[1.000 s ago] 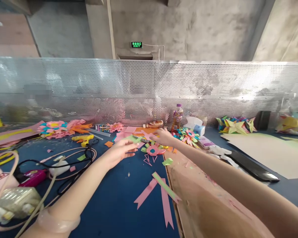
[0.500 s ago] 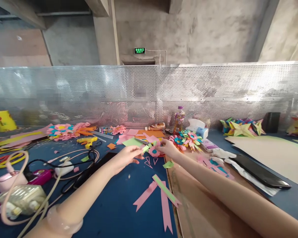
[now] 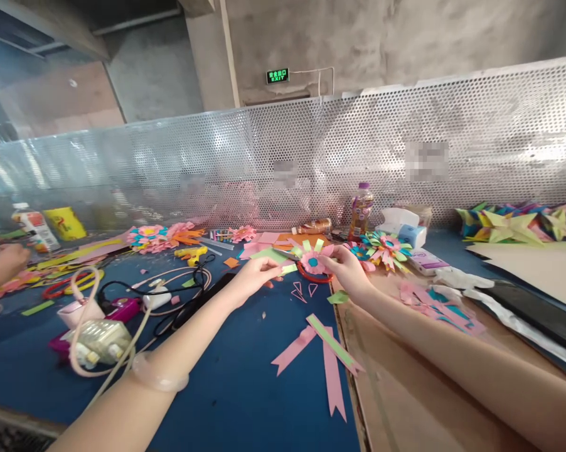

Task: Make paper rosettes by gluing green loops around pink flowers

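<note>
A pink paper flower [image 3: 306,264] with a blue centre and light green strips at its upper edge is pinched in my right hand [image 3: 353,271]. My left hand [image 3: 252,279] has its thumb and fingers closed on a small light green paper strip [image 3: 289,269], just left of the flower. Red-handled scissors [image 3: 327,279] lie partly hidden behind the flower. Below it are several pink paper triangle outlines [image 3: 298,292]. Nearer me, long pink paper strips [image 3: 334,383] with notched ends lie crossed by a green and pink strip [image 3: 330,339].
At the far left is another person's hand [image 3: 3,270]. A yellow glue gun [image 3: 191,254], tangled cables and a plug adapter [image 3: 97,342] lie left. Finished paper flowers [image 3: 384,248], a drink bottle [image 3: 361,210], tissues [image 3: 411,235] and a black phone [image 3: 539,311] stand or lie right.
The view has tilted and turned left, bringing another person's hand in. The flower now faces me more fully, showing green strips on its upper edge, and the red scissor handles show behind it.
</note>
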Demonstrator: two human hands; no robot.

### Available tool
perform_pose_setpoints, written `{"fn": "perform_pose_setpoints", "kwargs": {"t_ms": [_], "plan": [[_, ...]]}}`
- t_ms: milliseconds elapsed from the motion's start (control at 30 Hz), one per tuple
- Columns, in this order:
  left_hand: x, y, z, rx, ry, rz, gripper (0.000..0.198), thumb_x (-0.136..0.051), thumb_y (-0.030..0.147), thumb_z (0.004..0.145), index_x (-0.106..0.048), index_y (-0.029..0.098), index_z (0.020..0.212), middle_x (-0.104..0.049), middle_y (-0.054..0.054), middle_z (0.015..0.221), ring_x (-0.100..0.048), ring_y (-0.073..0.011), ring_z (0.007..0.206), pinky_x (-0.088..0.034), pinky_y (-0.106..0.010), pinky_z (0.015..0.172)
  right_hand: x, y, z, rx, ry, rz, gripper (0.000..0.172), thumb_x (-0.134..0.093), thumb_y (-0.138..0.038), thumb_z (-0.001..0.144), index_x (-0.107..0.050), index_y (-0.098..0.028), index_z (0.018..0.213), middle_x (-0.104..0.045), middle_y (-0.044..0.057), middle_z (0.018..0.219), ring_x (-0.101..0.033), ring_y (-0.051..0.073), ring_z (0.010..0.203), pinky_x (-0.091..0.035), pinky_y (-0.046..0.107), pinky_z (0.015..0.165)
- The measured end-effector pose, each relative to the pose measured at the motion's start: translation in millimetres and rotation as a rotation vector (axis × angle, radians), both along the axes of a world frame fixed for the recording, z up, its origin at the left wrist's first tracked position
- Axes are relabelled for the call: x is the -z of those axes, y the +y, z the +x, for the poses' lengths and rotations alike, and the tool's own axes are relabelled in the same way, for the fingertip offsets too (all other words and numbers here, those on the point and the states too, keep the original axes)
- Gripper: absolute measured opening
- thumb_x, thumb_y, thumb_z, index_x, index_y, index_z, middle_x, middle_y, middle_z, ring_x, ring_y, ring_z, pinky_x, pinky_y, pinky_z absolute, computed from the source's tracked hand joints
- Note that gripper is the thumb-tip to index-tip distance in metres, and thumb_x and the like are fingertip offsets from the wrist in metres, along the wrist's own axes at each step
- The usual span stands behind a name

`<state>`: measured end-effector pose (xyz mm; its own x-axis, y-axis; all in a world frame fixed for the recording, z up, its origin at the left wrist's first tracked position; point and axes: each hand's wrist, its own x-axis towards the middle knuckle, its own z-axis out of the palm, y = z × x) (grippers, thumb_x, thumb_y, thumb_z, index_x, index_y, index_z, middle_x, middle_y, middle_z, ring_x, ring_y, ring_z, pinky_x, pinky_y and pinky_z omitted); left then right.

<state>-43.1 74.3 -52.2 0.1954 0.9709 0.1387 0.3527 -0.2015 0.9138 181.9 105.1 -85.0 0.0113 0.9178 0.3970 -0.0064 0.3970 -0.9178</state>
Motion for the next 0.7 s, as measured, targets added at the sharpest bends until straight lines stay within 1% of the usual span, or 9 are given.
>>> {"fn": "perform_pose_setpoints", "kwargs": {"t_ms": [267, 433, 700], "plan": [[-0.1, -1, 2, -0.016, -0.01, 0.009, 0.019, -0.066, 0.034, 0.074, -0.061, 0.015, 0.078, -0.066, -0.005, 0.077, -0.064, -0.0168, 0.076, -0.049, -0.026, 0.061, 4.0, -10, -4, -0.035, 0.028, 0.02, 0.031, -0.066, -0.044, 0.074, -0.055, -0.018, 0.086, -0.059, -0.001, 0.077, -0.056, 0.012, 0.068, -0.043, 0.026, 0.063], [1.8, -2, 3, 0.011, 0.002, 0.016, 0.02, -0.066, 0.034, 0.075, -0.062, 0.015, 0.079, -0.067, -0.006, 0.078, -0.064, -0.0179, 0.076, -0.051, -0.028, 0.062, 2.7, -13, -5, -0.046, 0.014, 0.017, 0.031, -0.067, -0.043, 0.073, -0.055, -0.018, 0.085, -0.06, 0.001, 0.081, -0.057, 0.013, 0.071, -0.045, 0.026, 0.065], [4.4, 1, 3, 0.046, 0.004, -0.019, 0.022, -0.067, 0.035, 0.076, -0.061, 0.014, 0.08, -0.065, -0.005, 0.079, -0.063, -0.0159, 0.077, -0.052, -0.028, 0.066, 0.8, -16, -9, -0.041, 0.012, 0.002, 0.03, -0.07, -0.043, 0.069, -0.053, -0.02, 0.078, -0.062, 0.002, 0.081, -0.06, 0.016, 0.074, -0.047, 0.029, 0.066]]}}
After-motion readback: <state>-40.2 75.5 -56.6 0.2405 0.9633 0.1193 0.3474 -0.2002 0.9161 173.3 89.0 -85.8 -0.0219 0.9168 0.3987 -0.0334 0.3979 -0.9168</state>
